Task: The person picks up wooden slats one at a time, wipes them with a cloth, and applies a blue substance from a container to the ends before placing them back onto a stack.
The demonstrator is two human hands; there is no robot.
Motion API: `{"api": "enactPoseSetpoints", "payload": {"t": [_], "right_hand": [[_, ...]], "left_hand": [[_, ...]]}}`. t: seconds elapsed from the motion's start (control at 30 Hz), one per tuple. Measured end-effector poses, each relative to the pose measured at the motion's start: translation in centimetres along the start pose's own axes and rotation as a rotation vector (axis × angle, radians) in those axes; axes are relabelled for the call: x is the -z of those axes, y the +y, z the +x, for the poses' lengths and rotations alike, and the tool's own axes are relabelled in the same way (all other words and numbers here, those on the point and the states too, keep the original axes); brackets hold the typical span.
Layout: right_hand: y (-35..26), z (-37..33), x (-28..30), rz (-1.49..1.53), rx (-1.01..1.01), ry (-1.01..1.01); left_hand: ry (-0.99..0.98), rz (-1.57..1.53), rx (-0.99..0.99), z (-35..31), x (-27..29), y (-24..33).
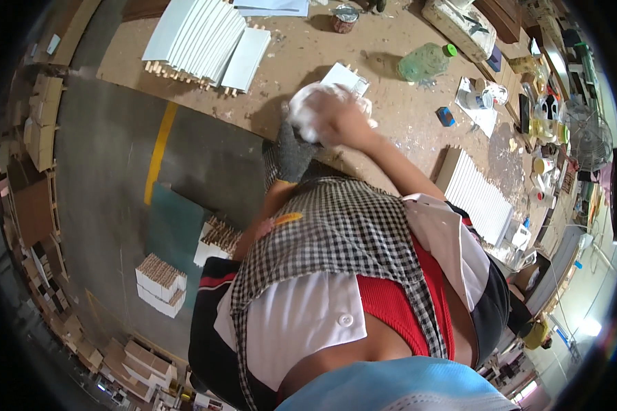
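Note:
My right hand [343, 122] is bare and blurred by motion. It presses a crumpled white cloth [304, 109] at the near edge of the workbench. My left hand [295, 152] wears a grey knit glove and sits just left of and below the cloth, its fingers hidden behind the cloth and my right hand. Just beyond the cloth lies a white panel [346, 77] with short wooden pegs on its far edge. Whether my left hand touches another piece under the cloth cannot be made out.
White pegged panels [199, 38] stand in a row at the far left, with more panels [476, 192] at the right. On the workbench [391, 41] are a green-capped bottle [421, 63], a small can [345, 19] and a blue block [445, 116]. White stacks [161, 288] stand on the floor.

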State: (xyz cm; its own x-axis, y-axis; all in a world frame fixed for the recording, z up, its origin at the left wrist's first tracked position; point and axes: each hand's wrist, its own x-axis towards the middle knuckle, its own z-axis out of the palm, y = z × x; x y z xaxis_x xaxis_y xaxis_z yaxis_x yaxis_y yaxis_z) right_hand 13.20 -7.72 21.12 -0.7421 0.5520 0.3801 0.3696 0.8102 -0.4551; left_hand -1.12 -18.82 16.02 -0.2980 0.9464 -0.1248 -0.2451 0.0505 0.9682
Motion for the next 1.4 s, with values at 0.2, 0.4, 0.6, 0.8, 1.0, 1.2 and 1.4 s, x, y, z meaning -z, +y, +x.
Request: {"api": "enactPoseSetpoints", "payload": {"t": [0.2,0.4,0.6,0.8,1.0,1.2,1.4], "right_hand": [[6.1,1.7,-1.9,-0.198,-0.187,0.031],[0.4,-2.2,-2.6,-0.035,0.108,-0.101],[16.9,-1.2,-0.3,-0.194,-0.397,0.232],[7.3,-1.7,-0.1,0.01,-0.297,0.343],[5.6,-2.2,1.1,0.328,-0.602,0.63],[-1.7,-1.2,-0.8,-0.205,-0.02,0.16],[10.4,0.0,0.1,-0.065,-0.139,0.386]], "left_hand": [[0.028,0.433,-0.119,0.7,-0.2,2.4],[-0.071,-0.032,-0.091,1.3,0.3,0.3],[-0.01,0.31,-0.143,0.9,0.3,1.2],[0.131,0.346,-0.024,1.7,0.0,1.0],[0.127,0.27,-0.132,1.1,-1.2,1.4],[-0.029,0.269,-0.039,0.6,-2.7,3.4],[0.112,0.778,-0.201,1.3,-2.3,4.0]]}}
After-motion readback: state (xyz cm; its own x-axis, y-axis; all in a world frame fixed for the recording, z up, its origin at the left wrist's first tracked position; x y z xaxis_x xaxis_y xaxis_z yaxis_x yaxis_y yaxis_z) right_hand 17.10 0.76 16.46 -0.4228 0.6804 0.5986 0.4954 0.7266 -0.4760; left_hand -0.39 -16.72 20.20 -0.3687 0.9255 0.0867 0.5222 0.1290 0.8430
